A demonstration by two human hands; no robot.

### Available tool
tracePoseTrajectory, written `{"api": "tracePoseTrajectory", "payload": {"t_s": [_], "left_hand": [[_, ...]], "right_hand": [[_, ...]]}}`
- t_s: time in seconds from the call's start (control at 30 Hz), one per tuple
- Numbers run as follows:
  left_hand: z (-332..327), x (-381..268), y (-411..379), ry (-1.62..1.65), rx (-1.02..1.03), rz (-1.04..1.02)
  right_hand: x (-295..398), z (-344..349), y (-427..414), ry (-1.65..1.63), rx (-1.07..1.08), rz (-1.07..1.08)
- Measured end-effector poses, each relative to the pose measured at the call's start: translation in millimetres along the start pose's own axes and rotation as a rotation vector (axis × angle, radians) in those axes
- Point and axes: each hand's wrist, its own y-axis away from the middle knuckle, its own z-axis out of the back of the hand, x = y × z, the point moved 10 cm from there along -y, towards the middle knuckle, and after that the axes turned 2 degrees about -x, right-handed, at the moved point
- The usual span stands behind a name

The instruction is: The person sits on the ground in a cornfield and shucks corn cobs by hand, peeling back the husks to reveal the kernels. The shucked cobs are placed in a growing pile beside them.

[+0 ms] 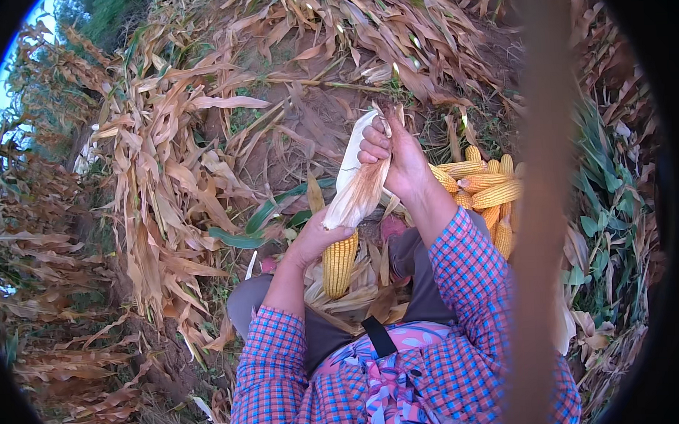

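My left hand [319, 235] grips a yellow corn cob [340, 266] near its upper end, in front of my lap. The cob's kernels show bare below the hand. Above it, the pale, dry corn husk [361, 191] is pulled up and away from the kernels. My right hand [392, 154] is closed around the husk's upper part, higher up and to the right of my left hand. A pile of husked yellow corn cobs [486, 185] lies on the ground just right of my right forearm.
Loose husks [343, 307] lie between my legs. Dry corn stalks and leaves [170, 178] are heaped at the left, with more at the top [400, 36]. A blurred brown upright strip [541, 205] crosses the right side. Green leafy plants [602, 175] stand beyond it.
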Motion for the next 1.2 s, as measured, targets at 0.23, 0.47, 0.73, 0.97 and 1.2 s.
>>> {"api": "tracePoseTrajectory", "payload": {"t_s": [0.23,0.47,0.73,0.97,1.2], "left_hand": [[12,18,6,0.164,-0.107,0.033],[63,11,14,0.178,-0.461,0.002],[70,4,15,0.120,-0.518,-0.019],[59,23,7,-0.108,-0.297,0.014],[82,3,30,0.375,-0.481,0.021]], "right_hand": [[38,51,0,0.393,-0.360,0.190],[62,48,17,0.748,-0.461,0.317],[32,57,5,1.827,-0.350,0.296],[53,55,-3,1.996,-0.543,0.364],[177,113,20,1.319,-0.736,0.874]]}}
